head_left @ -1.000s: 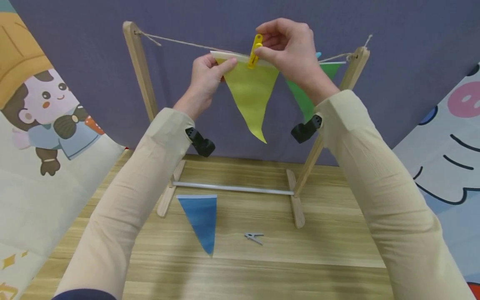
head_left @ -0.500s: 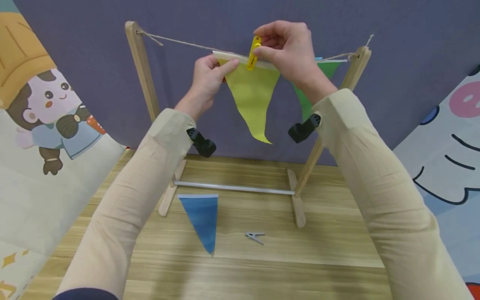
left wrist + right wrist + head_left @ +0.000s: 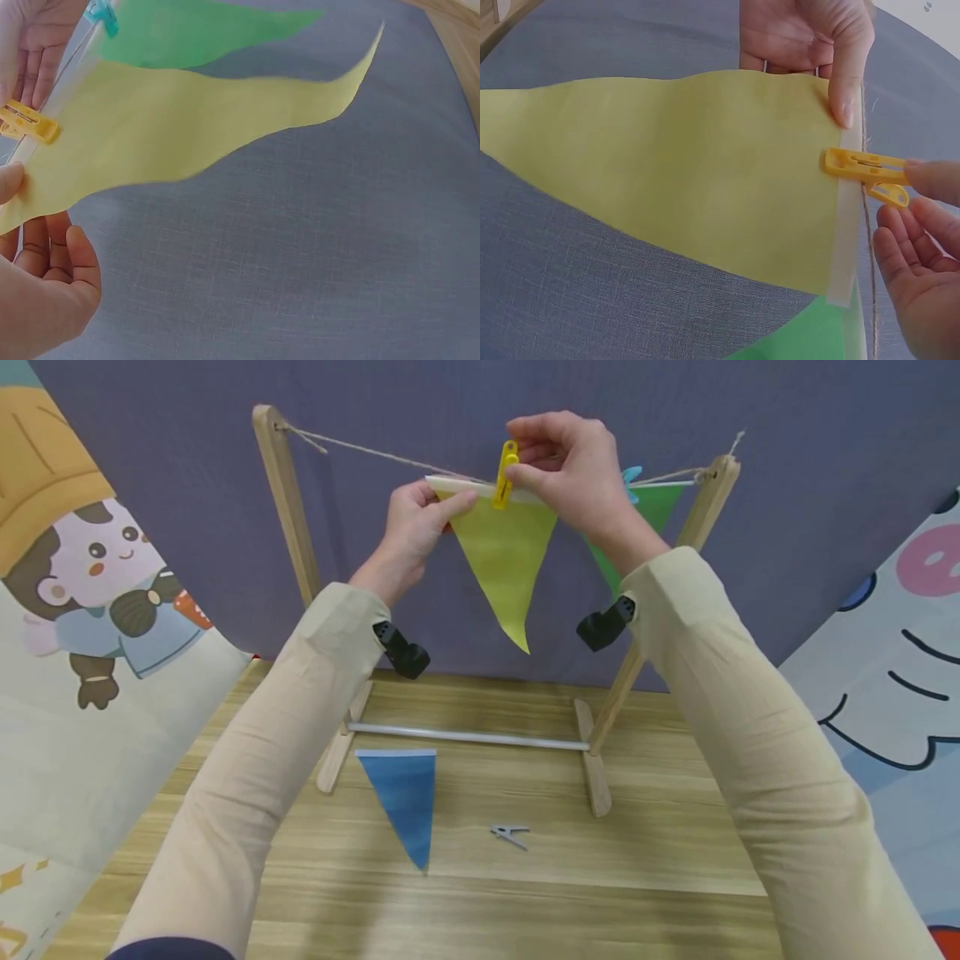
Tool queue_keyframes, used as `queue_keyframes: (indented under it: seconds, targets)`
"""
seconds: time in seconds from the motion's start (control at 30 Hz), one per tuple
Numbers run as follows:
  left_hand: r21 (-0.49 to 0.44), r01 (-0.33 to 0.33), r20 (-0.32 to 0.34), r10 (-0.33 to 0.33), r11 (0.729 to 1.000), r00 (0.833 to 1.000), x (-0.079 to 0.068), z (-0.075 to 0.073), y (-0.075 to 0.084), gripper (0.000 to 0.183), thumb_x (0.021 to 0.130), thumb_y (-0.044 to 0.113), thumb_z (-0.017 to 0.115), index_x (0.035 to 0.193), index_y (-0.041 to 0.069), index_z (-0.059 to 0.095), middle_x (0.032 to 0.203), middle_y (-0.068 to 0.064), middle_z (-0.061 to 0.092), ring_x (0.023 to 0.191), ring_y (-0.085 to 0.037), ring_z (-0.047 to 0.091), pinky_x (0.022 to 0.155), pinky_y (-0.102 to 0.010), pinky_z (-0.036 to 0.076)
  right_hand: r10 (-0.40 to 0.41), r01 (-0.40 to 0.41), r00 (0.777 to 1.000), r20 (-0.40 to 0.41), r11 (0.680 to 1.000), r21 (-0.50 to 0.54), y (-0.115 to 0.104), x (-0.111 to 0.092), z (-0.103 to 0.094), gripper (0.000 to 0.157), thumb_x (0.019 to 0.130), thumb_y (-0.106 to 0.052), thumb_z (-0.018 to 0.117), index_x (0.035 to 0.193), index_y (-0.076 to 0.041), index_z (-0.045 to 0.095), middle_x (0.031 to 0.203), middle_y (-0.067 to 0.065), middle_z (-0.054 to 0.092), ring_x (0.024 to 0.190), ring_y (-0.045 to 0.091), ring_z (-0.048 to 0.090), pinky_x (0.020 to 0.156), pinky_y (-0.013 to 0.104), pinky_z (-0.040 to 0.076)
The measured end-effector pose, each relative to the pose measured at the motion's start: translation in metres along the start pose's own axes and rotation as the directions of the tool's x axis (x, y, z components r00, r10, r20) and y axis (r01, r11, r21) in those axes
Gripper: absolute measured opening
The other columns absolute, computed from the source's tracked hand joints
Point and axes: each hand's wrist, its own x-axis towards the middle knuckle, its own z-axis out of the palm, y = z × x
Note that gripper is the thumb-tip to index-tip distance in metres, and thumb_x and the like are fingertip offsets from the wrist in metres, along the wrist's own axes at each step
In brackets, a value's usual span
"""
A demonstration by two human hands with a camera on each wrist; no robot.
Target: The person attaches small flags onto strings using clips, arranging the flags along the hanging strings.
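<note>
Fingers (image 3: 534,425) of right hand (image 3: 583,472), pinched round yellow clip (image 3: 502,492), with left hand (image 3: 412,527) near them, pinched on yellow pennant (image 3: 506,547).

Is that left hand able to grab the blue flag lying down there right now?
Probably not yet: the left hand is busy pinching the yellow pennant. Nothing covers the blue pennant, though.

Looks like a staged booth tbh, can't pin it down further: slate-blue fabric backdrop (image 3: 420,402) behind a wood-grain desk (image 3: 637,860), cartoon-printed panels (image 3: 67,760) on both sides.
</note>
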Motion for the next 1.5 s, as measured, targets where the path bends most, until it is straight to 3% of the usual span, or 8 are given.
queue_keyframes:
  seconds: [0.2, 0.33, 0.57, 0.9, 1.23, 1.37, 1.5]
  targets:
    - [0.029, -0.009, 0.023, 0.008, 1.0, 1.0, 0.001, -0.006, -0.006, 0.017, 0.085, 0.008, 0.069, 0.1, 0.002, 0.066, 0.082, 0.001, 0.061, 0.069, -0.011, 0.05, 0.071, -0.028, 0.041, -0.057, 0.058, 0.998, 0.005, 0.991, -0.124, 0.001, -0.006, -0.003, 0.042, 0.088, -0.014, 0.066, 0.128, -0.005, 0.056, 0.117, 0.009, 0.055, 0.106, 0.014, 0.055, 0.092, 0.017, 0.042]
    - [0.068, 0.006, 0.048, -0.009, 0.998, 0.999, 0.002, -0.011, -0.01, 0.016, 0.085, 0.008, 0.069, 0.1, 0.003, 0.066, 0.079, 0.0, 0.059, 0.069, -0.014, 0.048, 0.067, -0.026, 0.039, -0.118, 0.111, 0.993, -0.033, 0.981, -0.156, 0.002, -0.012, -0.006, 0.042, 0.088, -0.014, 0.066, 0.128, -0.005, 0.056, 0.118, 0.01, 0.055, 0.108, 0.015, 0.054, 0.093, 0.017, 0.041]
    - [0.182, 0.013, 0.084, -0.029, 0.983, 0.996, -0.002, -0.026, -0.017, 0.008, 0.085, 0.012, 0.069, 0.092, 0.009, 0.066, 0.082, 0.003, 0.063, 0.079, -0.014, 0.053, 0.069, -0.026, 0.041, -0.15, 0.14, 0.984, -0.096, 0.984, -0.109, 0.001, -0.02, -0.008, 0.041, 0.088, -0.011, 0.066, 0.127, -0.003, 0.056, 0.117, 0.011, 0.054, 0.108, 0.014, 0.054, 0.094, 0.016, 0.04]
    - [0.211, 0.015, 0.105, -0.037, 0.977, 0.994, -0.004, -0.037, -0.023, 0.013, 0.087, 0.013, 0.067, 0.099, 0.008, 0.066, 0.084, 0.003, 0.062, 0.081, -0.014, 0.054, 0.068, -0.024, 0.043, -0.143, 0.142, 0.985, -0.098, 0.99, -0.016, -0.001, -0.034, -0.006, 0.042, 0.085, -0.005, 0.068, 0.125, 0.0, 0.057, 0.115, 0.012, 0.055, 0.106, 0.016, 0.054, 0.093, 0.019, 0.042]
    - [0.21, 0.022, 0.15, -0.055, 0.978, 0.987, -0.011, -0.046, -0.031, 0.027, 0.088, 0.012, 0.066, 0.11, -0.002, 0.063, 0.088, 0.003, 0.064, 0.089, -0.019, 0.056, 0.077, -0.027, 0.045, -0.29, 0.295, 0.949, -0.122, 0.955, 0.022, 0.005, -0.053, -0.005, 0.037, 0.082, 0.004, 0.068, 0.118, 0.008, 0.059, 0.106, 0.014, 0.058, 0.098, 0.014, 0.057, 0.088, 0.023, 0.047]
    - [0.195, 0.03, 0.151, -0.061, 0.98, 0.987, -0.013, -0.049, -0.036, 0.024, 0.087, 0.01, 0.066, 0.107, -0.002, 0.064, 0.084, 0.003, 0.064, 0.086, -0.019, 0.057, 0.077, -0.026, 0.046, -0.253, 0.259, 0.962, -0.103, 0.965, 0.044, 0.006, -0.06, -0.005, 0.037, 0.082, 0.004, 0.068, 0.118, 0.007, 0.06, 0.106, 0.014, 0.057, 0.099, 0.013, 0.057, 0.09, 0.023, 0.046]
    - [0.193, 0.042, 0.154, -0.072, 0.98, 0.985, -0.017, -0.053, -0.04, 0.025, 0.086, 0.009, 0.067, 0.107, -0.005, 0.063, 0.082, 0.003, 0.065, 0.085, -0.018, 0.058, 0.085, -0.033, 0.045, -0.215, 0.223, 0.972, -0.089, 0.971, 0.082, 0.007, -0.069, -0.004, 0.036, 0.082, 0.004, 0.068, 0.117, 0.006, 0.06, 0.107, 0.012, 0.057, 0.1, 0.014, 0.057, 0.09, 0.025, 0.046]
